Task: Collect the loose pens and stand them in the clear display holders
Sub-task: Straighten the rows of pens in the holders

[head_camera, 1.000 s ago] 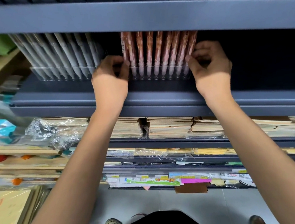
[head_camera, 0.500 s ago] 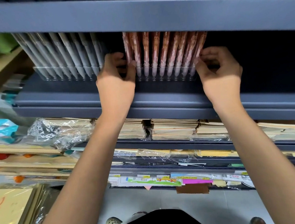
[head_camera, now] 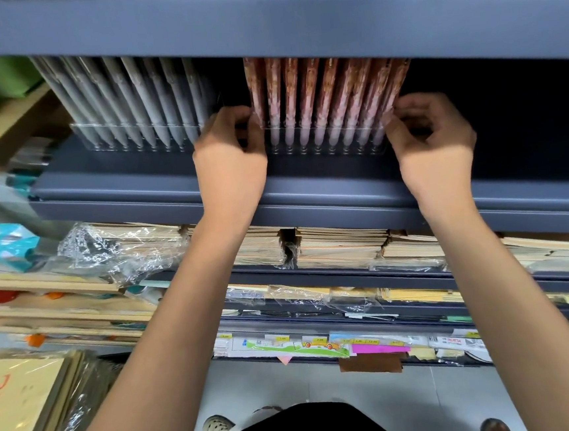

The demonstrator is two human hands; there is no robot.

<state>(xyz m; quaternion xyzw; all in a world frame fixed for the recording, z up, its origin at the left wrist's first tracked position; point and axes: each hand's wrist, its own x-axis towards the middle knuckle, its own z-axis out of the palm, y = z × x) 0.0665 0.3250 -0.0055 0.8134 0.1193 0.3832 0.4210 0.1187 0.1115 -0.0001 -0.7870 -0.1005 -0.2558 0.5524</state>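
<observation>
- My left hand (head_camera: pixel 230 165), fingers curled, pinches the clear holder (head_camera: pixel 325 143) at its left end.
- My right hand (head_camera: pixel 434 149) pinches its right end.
- Pink pens (head_camera: pixel 320 92) stand inside it, on the grey shelf (head_camera: pixel 308 185).

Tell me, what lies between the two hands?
In the head view, a clear holder of pink pens lies between the left hand and the right hand; each hand pinches one end of it.

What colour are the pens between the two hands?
Patterned pinkish-orange pens in the clear holder; head view.
</observation>
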